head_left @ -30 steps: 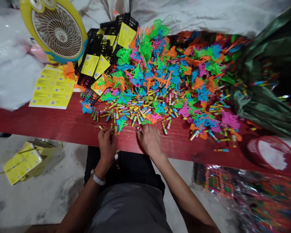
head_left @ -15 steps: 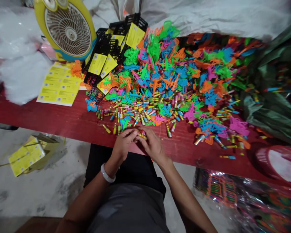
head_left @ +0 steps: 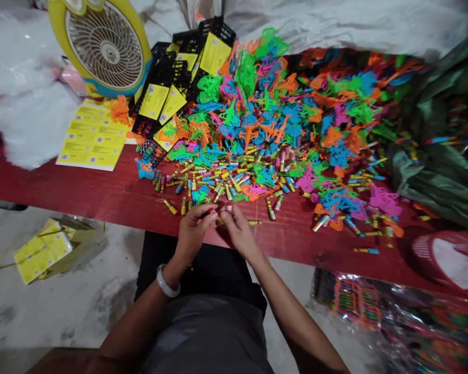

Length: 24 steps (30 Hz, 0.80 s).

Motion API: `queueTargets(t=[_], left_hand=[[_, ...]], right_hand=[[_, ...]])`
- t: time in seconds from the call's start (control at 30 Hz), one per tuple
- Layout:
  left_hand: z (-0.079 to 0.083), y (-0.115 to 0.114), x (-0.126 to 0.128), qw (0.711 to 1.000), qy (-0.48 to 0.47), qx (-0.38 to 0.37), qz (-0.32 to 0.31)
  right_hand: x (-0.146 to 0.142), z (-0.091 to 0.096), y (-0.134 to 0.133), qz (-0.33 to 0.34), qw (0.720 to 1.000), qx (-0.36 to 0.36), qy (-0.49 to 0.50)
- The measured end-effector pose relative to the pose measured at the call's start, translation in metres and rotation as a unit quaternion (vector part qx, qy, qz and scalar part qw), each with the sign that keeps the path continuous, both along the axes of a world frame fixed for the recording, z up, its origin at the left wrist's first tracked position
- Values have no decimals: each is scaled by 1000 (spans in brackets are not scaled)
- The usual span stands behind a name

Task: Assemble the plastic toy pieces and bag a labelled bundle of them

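Note:
Both hands are at the front edge of the red table, fingertips close together. My left hand (head_left: 195, 230) is closed in a pinch, with a small red-pink piece (head_left: 211, 211) at its fingertips. A white bracelet (head_left: 167, 281) circles that wrist. My right hand (head_left: 238, 231) is also pinched closed; a tiny whitish-red spot shows at its fingertips, too small to name. By the right fingers lies a thin yellow tube (head_left: 254, 223). Just beyond the hands are many small yellow-banded tubes (head_left: 271, 209), in front of a heap of colourful plastic pieces (head_left: 257, 119).
A yellow fan (head_left: 111, 54) stands at the back left, beside yellow printed sheets (head_left: 91, 137) and black plastic crates (head_left: 161, 70) with yellow cards. At the right are a green sack (head_left: 425, 176) and a red basket (head_left: 421, 252). Filled clear bags (head_left: 359, 301) lie below the table.
My hands were together around a small red and yellow piece; their fingertips have parted slightly, the left hand shifting left. A yellow tube now shows beside my right fingers.

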<state>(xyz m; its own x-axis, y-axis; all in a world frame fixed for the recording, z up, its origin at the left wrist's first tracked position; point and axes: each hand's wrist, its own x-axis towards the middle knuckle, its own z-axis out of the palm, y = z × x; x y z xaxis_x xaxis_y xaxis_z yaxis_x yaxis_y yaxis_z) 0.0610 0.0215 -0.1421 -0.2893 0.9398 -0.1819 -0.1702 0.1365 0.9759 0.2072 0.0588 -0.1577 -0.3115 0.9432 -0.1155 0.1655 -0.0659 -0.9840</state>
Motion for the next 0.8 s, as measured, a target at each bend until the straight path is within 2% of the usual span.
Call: queueTargets(t=[0.1, 0.2, 0.27, 0.37, 0.43, 0.5, 0.63, 0.73, 0.8], left_hand=[[-16, -3, -4, 987, 150, 34, 40], [-35, -7, -15, 951, 298, 42, 67], [-43, -8, -21, 915, 398, 49, 37], [-50, -7, -24, 869, 491, 54, 0], [-52, -6, -24, 859, 508, 60, 0], [-53, -6, -23, 857, 511, 68, 6], [-54, -8, -23, 852, 518, 67, 30], [-55, -9, -24, 847, 527, 60, 37], [-55, -8, -24, 844, 532, 55, 36]], right_hand=[[-17, -3, 2, 41, 999, -5, -12], [-27, -1, 22, 46, 982, 123, -139], [-33, 4, 39, 89, 942, 211, -247], [-42, 12, 54, 173, 871, 247, -387], [-46, 16, 54, 195, 836, 257, -444], [-44, 17, 50, 196, 817, 279, -465], [-31, 6, 45, 209, 797, 343, -451], [-24, -1, 48, 217, 815, 339, -417], [-26, 1, 54, 205, 829, 321, -409]])
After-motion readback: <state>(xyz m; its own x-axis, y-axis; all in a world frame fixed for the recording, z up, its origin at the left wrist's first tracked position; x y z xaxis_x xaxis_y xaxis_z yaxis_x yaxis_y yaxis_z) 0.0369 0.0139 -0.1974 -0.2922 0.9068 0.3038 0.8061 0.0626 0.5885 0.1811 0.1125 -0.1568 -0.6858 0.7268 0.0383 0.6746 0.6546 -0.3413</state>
